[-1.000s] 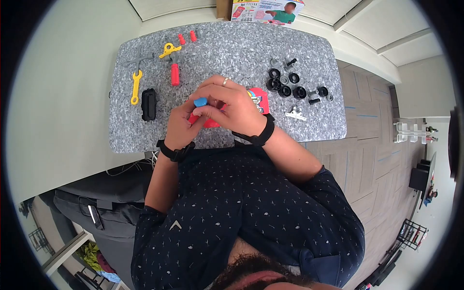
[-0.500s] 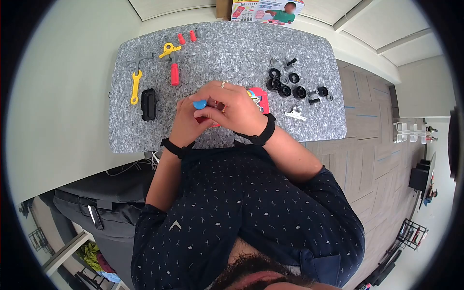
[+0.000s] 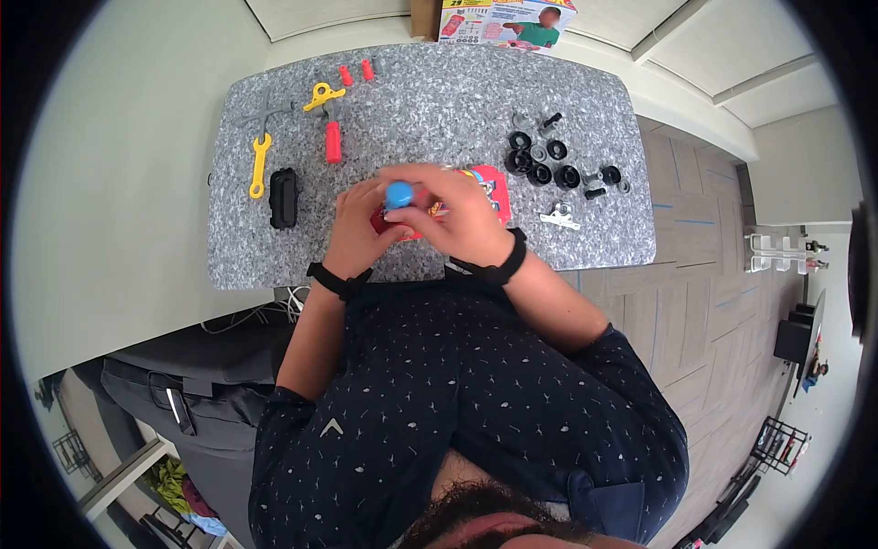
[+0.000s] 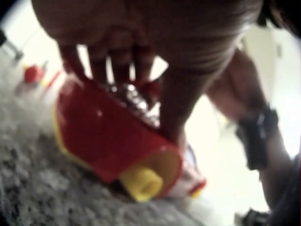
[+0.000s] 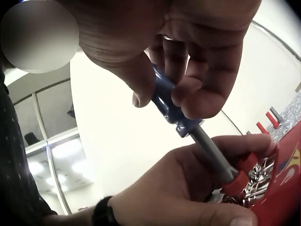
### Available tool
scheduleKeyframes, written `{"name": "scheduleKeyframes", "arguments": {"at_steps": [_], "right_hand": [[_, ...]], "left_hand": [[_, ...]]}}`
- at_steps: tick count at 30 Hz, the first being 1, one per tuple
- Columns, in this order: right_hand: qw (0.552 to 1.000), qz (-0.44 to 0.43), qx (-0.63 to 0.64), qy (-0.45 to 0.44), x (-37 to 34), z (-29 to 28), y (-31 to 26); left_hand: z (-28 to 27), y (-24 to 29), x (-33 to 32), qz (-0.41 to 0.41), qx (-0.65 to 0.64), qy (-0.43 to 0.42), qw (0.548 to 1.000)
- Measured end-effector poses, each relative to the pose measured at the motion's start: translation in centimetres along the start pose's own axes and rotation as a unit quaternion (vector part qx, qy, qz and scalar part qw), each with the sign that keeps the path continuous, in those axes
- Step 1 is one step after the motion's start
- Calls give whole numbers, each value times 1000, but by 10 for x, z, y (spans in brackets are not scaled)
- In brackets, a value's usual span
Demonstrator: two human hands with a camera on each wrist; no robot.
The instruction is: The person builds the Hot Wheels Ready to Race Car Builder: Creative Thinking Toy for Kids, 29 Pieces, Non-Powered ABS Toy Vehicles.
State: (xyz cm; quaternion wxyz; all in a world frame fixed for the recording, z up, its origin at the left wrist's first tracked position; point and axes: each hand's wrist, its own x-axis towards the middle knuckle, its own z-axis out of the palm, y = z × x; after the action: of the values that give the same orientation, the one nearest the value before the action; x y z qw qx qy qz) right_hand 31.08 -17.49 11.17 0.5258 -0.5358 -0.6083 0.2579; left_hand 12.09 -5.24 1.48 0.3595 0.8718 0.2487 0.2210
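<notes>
My right hand [image 3: 465,212] grips a toy screwdriver [image 5: 170,106] by its blue handle, thumb on one side and fingers on the other. The grey shaft slants down to a red piece [image 5: 235,184] set among the silver engine parts [image 5: 257,181] of a red toy car [image 4: 110,129]. Around the near end of that car lies my left hand [image 3: 355,227], its thumb along one side and fingers across the other. The car sits on the speckled table, with a yellow part [image 4: 142,182] showing inside its open end. My hands cover much of the car from above.
To the left lie a yellow wrench [image 3: 259,166], a red-handled hammer [image 3: 333,142], a black holder [image 3: 283,198] and two red pieces [image 3: 346,75]. Several black wheels [image 3: 540,172] and a white part [image 3: 560,216] lie to the right. A printed box [image 3: 503,23] stands behind the table [image 3: 439,101].
The screwdriver's blue handle has swung to the right and now shows end-on from above. My right hand has shifted slightly right with it. The left hand stays on the car.
</notes>
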Motion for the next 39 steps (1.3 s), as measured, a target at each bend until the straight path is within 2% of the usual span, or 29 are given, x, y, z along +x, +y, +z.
{"name": "scheduleKeyframes", "arguments": {"at_steps": [2, 5, 11, 14, 16, 17, 21, 22, 26, 30, 33, 36, 39], "right_hand": [[999, 2, 29, 36, -14, -19, 1], [979, -32, 141, 145, -37, -49, 7], [939, 28, 136, 314, -92, -111, 25], [919, 194, -64, 337, -115, -137, 47], [914, 147, -276, 258, -108, -138, 54], [893, 121, -377, 212, -102, -137, 57], [880, 207, -392, 170, -84, -122, 82], [863, 255, -411, 146, -80, -120, 88], [849, 267, -440, 120, -68, -116, 94], [843, 290, -442, 101, -67, -122, 101], [853, 273, -434, 96, -74, -127, 106], [901, 209, -357, 129, -82, -132, 94], [939, 188, -261, 119, -84, -136, 65]], "left_hand": [[-10, 22, 0, 19, 7, 19, 1000], [-8, 16, 1, 28, 10, 4, 1000], [-7, 23, -1, 52, 59, 5, 997], [-4, 44, 1, 84, 120, -7, 989], [2, 53, 4, 89, 135, -30, 986], [4, 55, 4, 91, 142, -41, 985], [9, 53, 0, 75, 185, -47, 979], [10, 51, -3, 66, 195, -37, 978], [2, 45, -15, 16, 203, -21, 979], [-4, 32, -23, -1, 185, -13, 983], [-3, 20, -19, 11, 164, -2, 986], [-5, 15, -12, 38, 153, 12, 987], [-15, 22, -4, 47, 139, 15, 989]]}}
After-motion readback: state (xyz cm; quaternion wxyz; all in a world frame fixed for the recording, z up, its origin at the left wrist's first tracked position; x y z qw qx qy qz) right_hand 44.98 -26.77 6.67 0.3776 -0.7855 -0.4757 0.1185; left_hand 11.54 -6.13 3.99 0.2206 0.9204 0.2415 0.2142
